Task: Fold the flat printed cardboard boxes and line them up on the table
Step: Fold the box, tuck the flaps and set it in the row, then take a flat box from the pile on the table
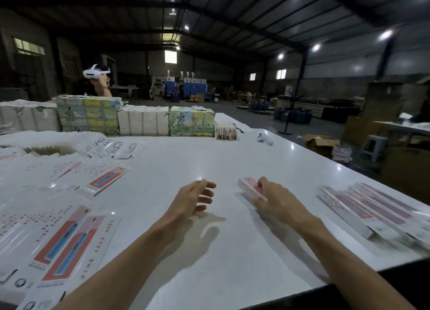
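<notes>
One folded box (249, 188) gripped by right hand (281, 205), long axis far-left to near-right; left hand (193, 200) relaxed, empty.

Round ceiling lamps (385, 34) glow at one o'clock under a dark beamed roof (232, 11). At twelve o'clock a bright window (170, 56) sits above blue machines (186, 86). A pale stool (375, 144) stands at three o'clock.

Single head-worn wide-angle view, facing forward and down, close over white table (232, 160)

Folded box (247, 188) part hidden under R hand (279, 202); print blurred.
</notes>
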### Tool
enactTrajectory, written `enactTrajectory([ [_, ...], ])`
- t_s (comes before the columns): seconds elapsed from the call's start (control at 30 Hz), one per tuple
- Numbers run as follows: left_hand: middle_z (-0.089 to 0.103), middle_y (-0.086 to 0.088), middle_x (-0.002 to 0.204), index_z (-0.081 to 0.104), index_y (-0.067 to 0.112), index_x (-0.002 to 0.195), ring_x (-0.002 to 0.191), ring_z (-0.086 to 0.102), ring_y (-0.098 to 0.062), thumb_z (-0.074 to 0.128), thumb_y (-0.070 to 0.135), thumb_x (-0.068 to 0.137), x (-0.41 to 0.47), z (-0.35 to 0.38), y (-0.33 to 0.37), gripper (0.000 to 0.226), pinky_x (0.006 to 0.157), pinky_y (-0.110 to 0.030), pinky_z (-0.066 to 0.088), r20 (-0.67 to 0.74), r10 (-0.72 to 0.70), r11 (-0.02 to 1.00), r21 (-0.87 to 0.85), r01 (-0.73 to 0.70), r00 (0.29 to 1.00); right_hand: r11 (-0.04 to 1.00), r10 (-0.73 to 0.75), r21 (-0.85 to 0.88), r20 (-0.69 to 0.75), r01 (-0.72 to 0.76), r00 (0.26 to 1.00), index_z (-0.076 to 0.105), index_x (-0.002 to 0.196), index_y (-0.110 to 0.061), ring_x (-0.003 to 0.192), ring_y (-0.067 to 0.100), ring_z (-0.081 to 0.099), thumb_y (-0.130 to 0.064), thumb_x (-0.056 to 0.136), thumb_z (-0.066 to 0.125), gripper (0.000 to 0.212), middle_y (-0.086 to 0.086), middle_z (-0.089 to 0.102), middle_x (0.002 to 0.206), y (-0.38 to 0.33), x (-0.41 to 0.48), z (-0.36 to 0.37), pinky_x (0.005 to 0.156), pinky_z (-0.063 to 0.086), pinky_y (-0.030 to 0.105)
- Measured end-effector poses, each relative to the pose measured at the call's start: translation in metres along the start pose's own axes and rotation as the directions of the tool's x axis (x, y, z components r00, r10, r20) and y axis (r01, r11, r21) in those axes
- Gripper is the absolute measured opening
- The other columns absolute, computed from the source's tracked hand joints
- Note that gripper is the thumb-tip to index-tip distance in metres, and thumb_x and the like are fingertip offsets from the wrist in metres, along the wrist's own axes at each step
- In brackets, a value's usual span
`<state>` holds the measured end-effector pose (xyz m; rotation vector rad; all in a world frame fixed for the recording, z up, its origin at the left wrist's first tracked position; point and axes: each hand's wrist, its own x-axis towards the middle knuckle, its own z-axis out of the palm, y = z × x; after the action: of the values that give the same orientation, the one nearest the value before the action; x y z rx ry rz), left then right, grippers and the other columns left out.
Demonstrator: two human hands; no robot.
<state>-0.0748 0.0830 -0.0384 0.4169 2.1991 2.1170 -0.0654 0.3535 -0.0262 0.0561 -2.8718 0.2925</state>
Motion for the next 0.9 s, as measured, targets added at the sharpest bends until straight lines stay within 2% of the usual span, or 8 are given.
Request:
enactTrajectory([
  [0.13, 0.071, -0.003, 0.088, 0.079, 0.016, 0.103, 0.078, 0.069, -0.015, 0.053, 0.024, 0.110, -0.004, 0.003, -0.001, 0.028, 0.075, -0.030, 0.053, 0.043, 0.040, 0.993, 0.112, -0.044, 0.998, 0.943, 0.079, -0.313, -0.112, -0.110, 0.991, 0.049, 0.135, -0.020, 0.116, 0.021, 0.053, -0.029, 0.105, 0.051, 0.031, 0.002, 0.055, 0.132, 0.059, -0.023, -0.007, 0.093, 0.051, 0.036],
  [0.23, 0.072, 0.001, 0.082, 0.080, 0.016, 0.101, 0.076, 0.068, -0.015, 0.054, 0.022, 0.109, -0.003, 0.004, -0.003, 0.027, 0.077, -0.033, 0.051, 0.054, 0.048, 0.987, 0.150, -0.055, 0.997, 0.862, 0.122, -0.469, -0.175, -0.191, 0.977, 0.051, 0.138, -0.020, 0.121, 0.019, 0.053, -0.032, 0.105, 0.051, 0.035, 0.000, 0.056, 0.133, 0.086, -0.031, -0.011, 0.100, 0.051, 0.033],
  [0.37, 0.072, 0.001, 0.080, 0.081, 0.018, 0.100, 0.073, 0.067, -0.013, 0.055, 0.022, 0.109, -0.002, 0.004, -0.004, 0.028, 0.074, -0.030, 0.051, 0.067, 0.057, 0.985, 0.160, -0.067, 0.996, 0.784, 0.166, -0.563, -0.217, -0.262, 0.962, 0.051, 0.139, -0.020, 0.125, 0.021, 0.053, -0.037, 0.108, 0.042, 0.037, 0.001, 0.057, 0.136, 0.104, -0.039, -0.015, 0.106, 0.044, 0.035],
  [0.53, 0.070, 0.002, 0.080, 0.082, 0.021, 0.099, 0.068, 0.061, -0.010, 0.054, 0.024, 0.109, -0.002, 0.003, -0.005, 0.030, 0.067, -0.023, 0.047, 0.064, 0.029, 0.994, 0.105, -0.036, 0.998, 0.761, 0.226, -0.573, -0.207, -0.305, 0.952, 0.048, 0.142, -0.020, 0.128, 0.022, 0.054, -0.038, 0.106, 0.051, 0.040, 0.001, 0.057, 0.139, 0.114, -0.046, -0.019, 0.109, 0.045, 0.038],
  [0.67, 0.070, 0.002, 0.078, 0.081, 0.019, 0.101, 0.067, 0.060, -0.011, 0.053, 0.023, 0.109, -0.002, 0.002, -0.005, 0.029, 0.066, -0.021, 0.048, 0.067, 0.029, 0.992, 0.121, -0.037, 0.997, 0.774, 0.188, -0.561, -0.239, -0.293, 0.953, 0.048, 0.141, -0.020, 0.127, 0.021, 0.053, -0.038, 0.107, 0.048, 0.039, 0.002, 0.055, 0.138, 0.099, -0.039, -0.022, 0.109, 0.045, 0.037],
  [0.77, 0.070, 0.003, 0.076, 0.080, 0.017, 0.098, 0.067, 0.062, -0.011, 0.053, 0.021, 0.108, -0.003, 0.002, -0.002, 0.029, 0.066, -0.021, 0.050, 0.059, 0.022, 0.987, 0.155, -0.031, 0.998, 0.841, 0.080, -0.503, -0.247, -0.199, 0.966, 0.053, 0.133, -0.018, 0.122, 0.022, 0.055, -0.036, 0.109, 0.044, 0.032, 0.002, 0.058, 0.132, 0.059, -0.018, -0.020, 0.103, 0.046, 0.037],
  [0.83, 0.070, 0.002, 0.074, 0.077, 0.016, 0.084, 0.067, 0.064, -0.014, 0.055, 0.020, 0.102, -0.007, 0.002, 0.002, 0.029, 0.067, -0.025, 0.052, 0.057, 0.022, 0.983, 0.182, -0.032, 0.998, 0.895, -0.029, -0.437, -0.255, -0.088, 0.967, 0.058, 0.126, -0.017, 0.115, 0.023, 0.057, -0.034, 0.108, 0.044, 0.028, 0.002, 0.062, 0.124, 0.019, 0.001, -0.013, 0.098, 0.046, 0.038],
  [0.9, 0.070, 0.002, 0.072, 0.071, 0.019, 0.074, 0.065, 0.066, -0.013, 0.053, 0.017, 0.095, -0.011, 0.001, 0.007, 0.028, 0.068, -0.027, 0.053, 0.050, 0.060, 0.944, 0.321, -0.073, 0.997, 0.948, -0.120, -0.317, -0.273, 0.029, 0.955, 0.061, 0.121, -0.015, 0.110, 0.024, 0.060, -0.031, 0.106, 0.047, 0.027, 0.003, 0.066, 0.117, -0.026, 0.019, -0.002, 0.094, 0.048, 0.040],
])
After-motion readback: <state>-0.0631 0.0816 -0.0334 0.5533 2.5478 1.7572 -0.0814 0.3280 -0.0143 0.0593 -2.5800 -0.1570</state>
